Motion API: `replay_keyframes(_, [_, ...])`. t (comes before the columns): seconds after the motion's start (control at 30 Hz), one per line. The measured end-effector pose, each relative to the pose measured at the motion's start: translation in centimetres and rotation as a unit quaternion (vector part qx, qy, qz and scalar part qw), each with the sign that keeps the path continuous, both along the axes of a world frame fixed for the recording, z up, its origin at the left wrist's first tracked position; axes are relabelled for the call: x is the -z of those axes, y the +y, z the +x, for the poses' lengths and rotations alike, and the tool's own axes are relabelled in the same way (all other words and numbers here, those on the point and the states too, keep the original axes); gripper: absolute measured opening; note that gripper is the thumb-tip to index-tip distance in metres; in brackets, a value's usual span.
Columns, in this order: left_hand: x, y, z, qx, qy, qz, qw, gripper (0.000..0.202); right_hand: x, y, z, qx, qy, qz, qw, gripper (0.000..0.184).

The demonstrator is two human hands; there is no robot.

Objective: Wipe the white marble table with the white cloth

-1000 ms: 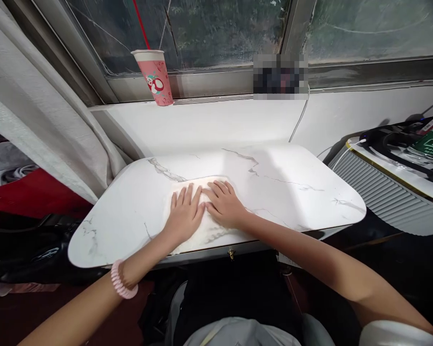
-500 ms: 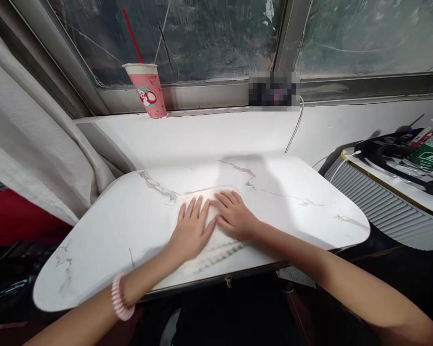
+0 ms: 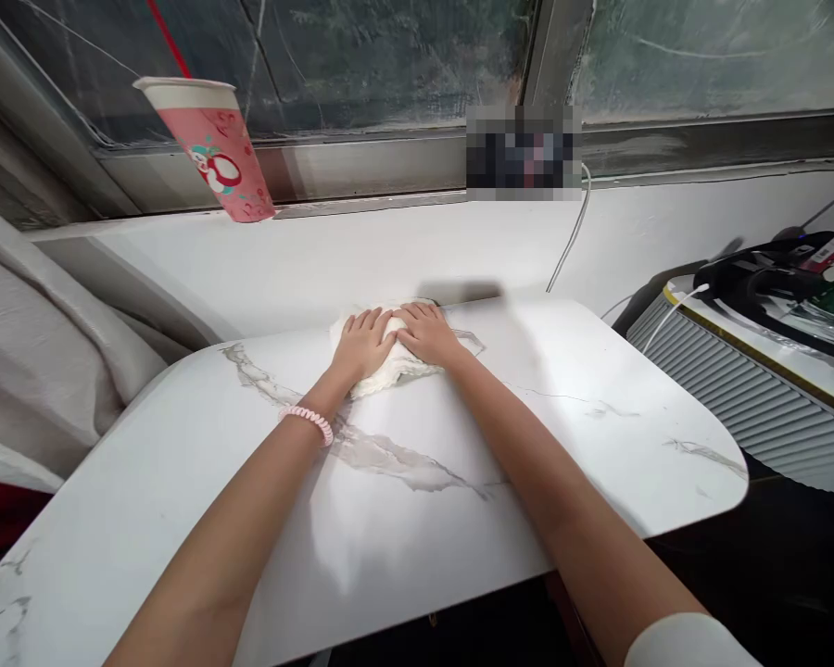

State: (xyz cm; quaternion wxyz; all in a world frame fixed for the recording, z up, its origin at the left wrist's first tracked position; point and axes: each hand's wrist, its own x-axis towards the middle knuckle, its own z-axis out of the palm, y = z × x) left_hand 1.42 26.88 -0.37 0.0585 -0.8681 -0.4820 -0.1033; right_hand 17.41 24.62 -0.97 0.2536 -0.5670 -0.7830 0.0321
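A cream-white cloth (image 3: 389, 372) lies bunched at the far edge of the white marble-patterned table (image 3: 417, 528), close to the wall. My left hand (image 3: 362, 346) rests flat on its left part, fingers stretched toward the window. Beside it, my right hand (image 3: 427, 333) presses on the cloth's right part, also with fingers laid out flat. The two hands nearly meet at the thumbs. Around my left wrist sits a pink coiled band (image 3: 307, 422).
On the sill at the upper left stands a pink paper cup (image 3: 219, 157) with a red straw. A white cable (image 3: 571, 232) hangs from a blurred-out object on the sill. At the right is a ribbed white cabinet (image 3: 757, 398) bearing several things. A curtain (image 3: 48, 333) hangs left.
Both hands have pushed the cloth away from me, from the table's middle to its far edge. The cloth is more crumpled. The view has moved closer to the window.
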Motion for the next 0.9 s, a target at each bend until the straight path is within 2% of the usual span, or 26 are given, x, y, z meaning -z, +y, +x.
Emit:
replay_keyframes(0.2, [0.0, 1.9, 1.3, 0.003, -0.01, 0.001, 1.0, 0.051, 0.2, 1.7, 1.0, 0.023, 0.023, 0.002, 0.999, 0.04])
replay_keyframes(0.3, [0.1, 1.6, 1.6, 0.004, -0.015, 0.007, 1.0, 0.051, 0.4, 1.3, 0.7, 0.048, 0.022, 0.009, 0.999, 0.041])
replay_keyframes(0.43, [0.0, 0.3, 1.8, 0.007, -0.006, -0.014, 1.0, 0.052, 0.6, -0.6, 0.4, 0.084, 0.009, 0.004, 0.996, 0.04])
replay_keyframes(0.63, [0.0, -4.2, 2.2, 0.024, -0.003, -0.016, 1.0, 0.054, 0.3, -5.7, 1.2, 0.076, -0.023, -0.011, 0.997, 0.042])
replay_keyframes(0.9, [0.1, -13.7, 2.1, 0.0, -0.002, -0.018, 1.0, 0.057, -0.3, -13.7, 2.0, 0.006, -0.078, -0.03, 0.997, 0.046])
